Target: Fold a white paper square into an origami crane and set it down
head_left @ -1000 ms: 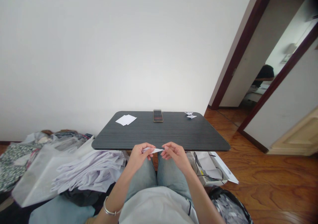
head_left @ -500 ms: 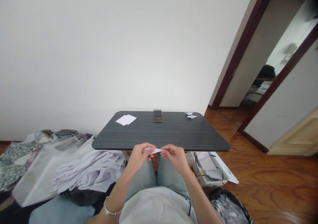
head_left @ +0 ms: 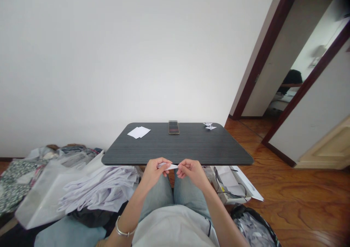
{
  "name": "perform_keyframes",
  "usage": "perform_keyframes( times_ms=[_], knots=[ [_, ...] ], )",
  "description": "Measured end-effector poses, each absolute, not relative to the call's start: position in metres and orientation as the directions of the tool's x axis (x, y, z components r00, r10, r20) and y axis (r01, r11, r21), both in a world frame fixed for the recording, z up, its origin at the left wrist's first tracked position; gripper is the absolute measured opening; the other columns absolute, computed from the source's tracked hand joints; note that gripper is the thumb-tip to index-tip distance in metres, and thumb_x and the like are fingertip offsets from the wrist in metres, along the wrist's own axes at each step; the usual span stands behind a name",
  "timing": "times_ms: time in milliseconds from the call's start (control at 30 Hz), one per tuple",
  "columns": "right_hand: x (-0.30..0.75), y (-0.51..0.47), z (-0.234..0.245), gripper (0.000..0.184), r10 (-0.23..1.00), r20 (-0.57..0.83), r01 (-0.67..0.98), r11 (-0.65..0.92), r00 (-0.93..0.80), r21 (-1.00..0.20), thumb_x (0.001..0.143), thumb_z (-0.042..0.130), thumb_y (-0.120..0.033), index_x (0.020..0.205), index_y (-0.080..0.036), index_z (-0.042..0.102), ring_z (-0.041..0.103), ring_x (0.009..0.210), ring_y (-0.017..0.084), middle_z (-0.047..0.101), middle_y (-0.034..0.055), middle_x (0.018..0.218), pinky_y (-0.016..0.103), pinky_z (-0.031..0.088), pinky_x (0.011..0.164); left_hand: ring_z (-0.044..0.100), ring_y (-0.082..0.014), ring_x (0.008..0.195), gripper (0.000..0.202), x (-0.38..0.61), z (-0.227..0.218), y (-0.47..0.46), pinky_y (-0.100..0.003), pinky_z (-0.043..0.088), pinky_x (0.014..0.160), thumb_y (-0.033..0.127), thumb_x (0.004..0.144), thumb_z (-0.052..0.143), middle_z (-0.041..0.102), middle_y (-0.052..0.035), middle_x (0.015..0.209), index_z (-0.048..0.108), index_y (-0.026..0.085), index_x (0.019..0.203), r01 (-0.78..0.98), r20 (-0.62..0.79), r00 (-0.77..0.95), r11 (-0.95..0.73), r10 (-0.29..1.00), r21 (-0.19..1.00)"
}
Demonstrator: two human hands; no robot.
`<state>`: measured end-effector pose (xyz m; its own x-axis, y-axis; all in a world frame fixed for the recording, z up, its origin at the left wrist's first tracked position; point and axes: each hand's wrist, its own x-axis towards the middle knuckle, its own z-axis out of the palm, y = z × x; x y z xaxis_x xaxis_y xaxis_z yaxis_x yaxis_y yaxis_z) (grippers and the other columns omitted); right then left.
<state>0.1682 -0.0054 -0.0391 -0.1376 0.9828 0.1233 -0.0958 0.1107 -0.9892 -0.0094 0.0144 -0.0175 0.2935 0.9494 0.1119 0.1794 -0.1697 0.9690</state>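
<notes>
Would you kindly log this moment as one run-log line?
left hand: pinching folded white paper | right hand: pinching its other end | place: above lap, by near edge of dark table

Fingertips pinched – left hand (head_left: 154, 171), right hand (head_left: 192, 169)

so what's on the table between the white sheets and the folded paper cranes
In the head view, a small dark rectangular object, perhaps a phone, stands between the flat white sheets and the white folded paper cranes.
</notes>
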Motion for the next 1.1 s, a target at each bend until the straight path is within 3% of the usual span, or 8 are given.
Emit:
perform_keyframes(
  times_ms=[267,833,1100],
  knots=[
    [0.1716,-0.0029,-0.0421,0.032,0.975,0.039,-0.161,0.003,-0.218,-0.987,0.067,0.069,-0.045,0.067,-0.013,0.062,0.063,0.048,0.012,0.068,0.0033,0.059,0.02,0.051,0.047,0.054,-0.0113,0.044,0.027,-0.0105,-0.0239,0.0183,-0.022,0.043,0.047,0.036,0.075,0.058,0.061,-0.0011,0.052,0.068,0.011,0.079,0.192,0.11,0.307,-0.175,0.945,0.966],
    [0.1731,-0.0064,-0.039,0.035,0.976,0.051,-0.054,0.041,-0.212,-0.998,0.072,0.061,-0.049,0.068,-0.014,0.057,0.063,0.049,0.011,0.066,0.0023,0.058,0.022,0.051,0.048,0.054,-0.0114,0.044,0.026,-0.0085,-0.02,0.0167,-0.022,0.043,0.046,0.034,0.073,0.06,0.062,-0.0012,0.052,0.068,0.01,0.079,0.173,0.091,0.306,-0.15,0.948,0.973],
    [0.1771,-0.0052,-0.0412,0.033,0.978,0.122,-0.04,0.117,-0.172,-0.992,0.077,0.057,-0.048,0.076,-0.015,0.06,0.062,0.054,0.012,0.066,0.003,0.064,0.022,0.05,0.05,0.053,-0.0114,0.044,0.028,-0.0087,-0.0196,0.0172,-0.022,0.042,0.045,0.036,0.072,0.061,0.06,-0.0006,0.051,0.068,0.01,0.078,0.164,0.082,0.267,-0.129,0.96,0.978]
  ],
)
